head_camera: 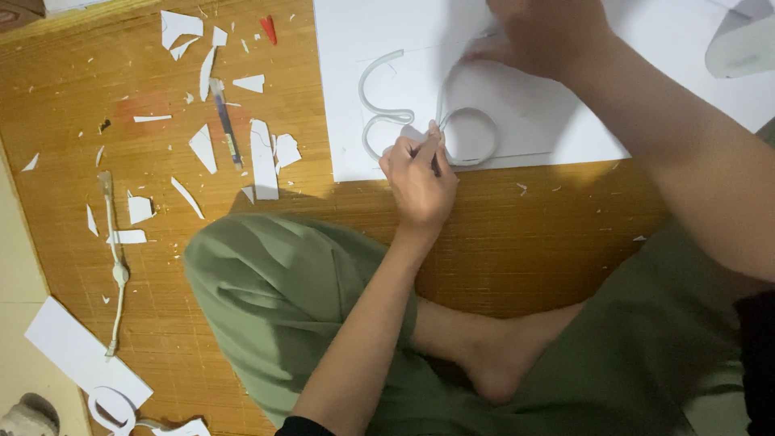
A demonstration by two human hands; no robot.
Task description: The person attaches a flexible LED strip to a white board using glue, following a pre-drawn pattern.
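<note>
On white sheet [549,129]: left hand [418,179] grips knife [437,157]; right hand [542,34] presses above.

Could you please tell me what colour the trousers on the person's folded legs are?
The trousers are a muted olive green, seen in the head view.

The right hand [549,32] is cut off by the top edge, so its knuckles are lost and only a few fingers [484,50] show, pressed to the white sheet [565,121]. The left hand [416,173] closes round a thin dark tool [436,157] — its tip is hidden under the fingers, and its kind cannot be told. Far right of those fingers, a pale curved piece [739,48] runs off the frame — unidentifiable.
</note>
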